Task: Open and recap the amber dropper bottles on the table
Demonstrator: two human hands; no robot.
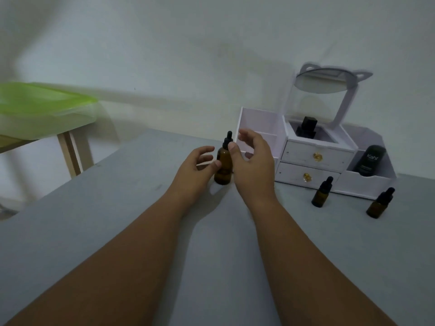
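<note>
A grey table carried everything. Near its middle stood a large amber dropper bottle, upright, with its black cap on. At the far right sat a white drawer organiser, seemingly backed against the wall. Before it stood two more capped amber bottles: a left small bottle near the drawers and a right small bottle, well apart.

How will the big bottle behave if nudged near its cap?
The big bottle stands tall and narrow, so a high nudge would probably tip it. Its round body would likely roll once down. It looks like glass: probably rigid, breakable.
</note>
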